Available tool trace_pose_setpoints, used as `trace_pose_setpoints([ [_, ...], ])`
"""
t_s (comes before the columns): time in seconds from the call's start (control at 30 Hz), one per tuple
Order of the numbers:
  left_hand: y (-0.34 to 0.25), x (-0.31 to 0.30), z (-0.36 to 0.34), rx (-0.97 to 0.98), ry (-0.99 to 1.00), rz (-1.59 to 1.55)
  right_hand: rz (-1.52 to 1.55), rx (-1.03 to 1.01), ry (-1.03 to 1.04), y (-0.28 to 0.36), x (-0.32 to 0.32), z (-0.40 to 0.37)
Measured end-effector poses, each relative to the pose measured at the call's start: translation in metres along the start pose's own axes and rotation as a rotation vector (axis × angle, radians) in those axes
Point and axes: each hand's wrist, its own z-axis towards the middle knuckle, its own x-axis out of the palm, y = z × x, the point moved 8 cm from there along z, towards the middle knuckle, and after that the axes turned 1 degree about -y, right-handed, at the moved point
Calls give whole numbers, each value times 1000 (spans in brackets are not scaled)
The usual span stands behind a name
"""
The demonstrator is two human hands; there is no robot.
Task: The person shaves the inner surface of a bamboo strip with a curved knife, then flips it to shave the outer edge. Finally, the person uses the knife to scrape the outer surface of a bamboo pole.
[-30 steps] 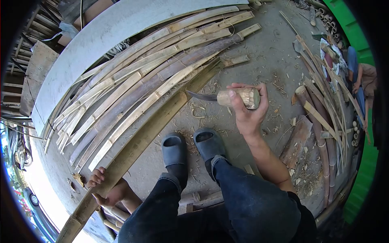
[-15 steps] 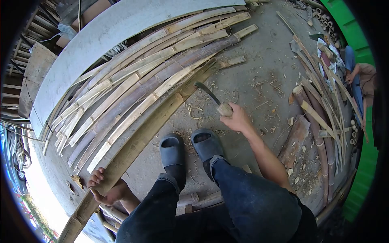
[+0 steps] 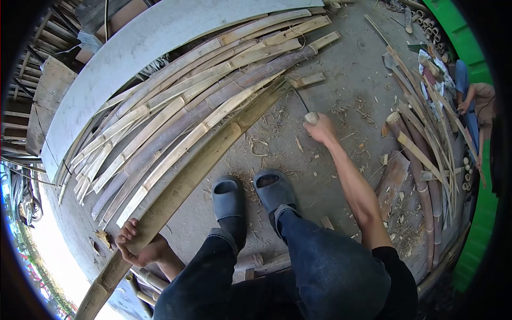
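A long split bamboo piece, hollow side up, runs diagonally from lower left to upper middle. My left hand is wrapped round its near part, fingers over the far edge. My right hand is closed on the light wooden handle of a sickle. The sickle's thin dark blade reaches up to the far end of the split bamboo, overlapping it there in this view. Beside the held piece lies a heap of other split bamboo lengths.
Shavings and chips litter the concrete floor around my sandals. Bamboo poles and thin strips lie at the right. Another person sits at the far right by a green wall. A pale curved panel borders the heap.
My right hand has moved up and to the right with the sickle, its blade now at the bamboo's far end. My left hand keeps its grip in nearly the same place.
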Motion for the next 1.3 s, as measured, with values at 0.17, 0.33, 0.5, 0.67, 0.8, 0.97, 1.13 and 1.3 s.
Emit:
trace_pose_setpoints([
  [0.17, -1, -12, -5, -99, -120, 86, 175, -409, 449, 162, -20, -138],
  [0.33, -9, -52, -15, -194, -273, 124, 156, -190, 300, 96, 2, -123],
  [0.5, -4, -58, -32, -197, -283, 121, 48, 83, 183, -6, -20, -75],
  [0.67, 18, -42, -45, -239, -301, 131, 141, -194, 477, 109, -42, -189],
  [0.8, 23, -35, -41, -258, -279, 112, 121, 115, 120, -8, -35, -131],
  [0.97, 13, -26, -43, -219, -221, 173, 284, 222, 428, 11, -59, -137],
  [1.13, 20, -32, -40, -218, -237, 155, 106, -567, 306, 85, -38, -192],
  [1.3, 25, -37, -44, -264, -218, 178, 529, 193, 454, -11, -33, -164],
])
